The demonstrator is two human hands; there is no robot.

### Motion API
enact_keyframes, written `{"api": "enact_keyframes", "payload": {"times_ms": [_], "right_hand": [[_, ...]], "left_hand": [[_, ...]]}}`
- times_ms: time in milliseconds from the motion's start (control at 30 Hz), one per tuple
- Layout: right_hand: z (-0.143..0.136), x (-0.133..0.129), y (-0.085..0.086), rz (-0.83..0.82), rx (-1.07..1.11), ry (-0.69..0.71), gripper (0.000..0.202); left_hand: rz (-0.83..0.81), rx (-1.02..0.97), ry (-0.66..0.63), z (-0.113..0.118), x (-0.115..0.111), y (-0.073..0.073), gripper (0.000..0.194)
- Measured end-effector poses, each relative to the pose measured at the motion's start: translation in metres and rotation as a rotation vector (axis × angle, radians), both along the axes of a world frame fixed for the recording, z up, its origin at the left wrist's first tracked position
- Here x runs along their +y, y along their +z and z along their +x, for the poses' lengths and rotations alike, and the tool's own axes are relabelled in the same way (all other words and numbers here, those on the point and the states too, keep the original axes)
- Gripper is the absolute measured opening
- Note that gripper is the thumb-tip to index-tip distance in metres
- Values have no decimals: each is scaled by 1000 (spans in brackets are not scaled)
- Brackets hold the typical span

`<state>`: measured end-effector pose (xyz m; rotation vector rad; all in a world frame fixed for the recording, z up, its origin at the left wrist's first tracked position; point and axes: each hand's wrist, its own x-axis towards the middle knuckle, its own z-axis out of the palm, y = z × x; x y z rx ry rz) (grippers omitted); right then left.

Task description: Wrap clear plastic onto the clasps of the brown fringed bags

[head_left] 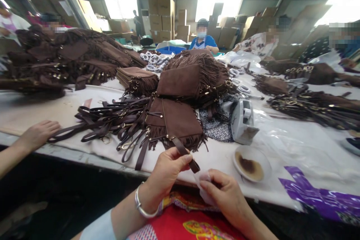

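The tabletop (295,146) is covered in white cloth, with a grey front edge. At 12 o'clock a heap of brown fringed bags (194,78) rises, with 1 bag (177,120) lying flat in front of it. At 9 o'clock loose brown straps (112,123) sprawl. At 10 o'clock sits a bigger bag pile (64,60). At 3 o'clock lie more straps (315,108). A small dish (251,163) of brown paste sits near the front edge, a white device (243,120) just behind it, purple plastic (317,191) at 4 o'clock.
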<state>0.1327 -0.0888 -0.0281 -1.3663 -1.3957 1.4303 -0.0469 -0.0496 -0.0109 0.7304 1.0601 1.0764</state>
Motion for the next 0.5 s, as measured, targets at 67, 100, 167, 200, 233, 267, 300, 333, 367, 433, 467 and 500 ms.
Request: {"api": "enact_keyframes", "payload": {"times_ms": [67,100,167,200,233,267,300,333,367,433,467,500], "right_hand": [[-1,1,-1,6,-7,0,25],[-1,2,-2,11,-10,4,23],[-1,3,-3,20,-14,12,20],[-1,3,-3,19,-15,13,20],[-2,3,-3,13,-13,8,20],[-2,2,-3,2,-8,0,21],[-2,2,-4,-15,-1,-4,22],[-2,2,-4,-36,4,-8,23],[-2,1,-5,-52,6,-12,24],[-2,0,-7,-70,-1,-25,25],[-2,0,-8,-71,-6,-30,25],[-2,-1,-9,-70,-7,-32,26]], "left_hand": [[16,39,-3,0,-1,-3,24],[15,46,-11,0,-2,-4,24],[9,38,-33,-1,-3,-4,24],[8,35,-39,-1,-4,-3,23],[10,36,-38,-1,-4,-3,23],[14,43,-31,-1,-4,-2,23],[18,54,-18,-2,-5,-1,23],[20,66,-6,-2,-5,-1,23],[19,74,-1,-2,-5,0,23],[16,77,-10,-3,-6,2,22],[18,78,-17,-4,-6,2,22],[22,81,-18,-4,-6,3,21]]}}
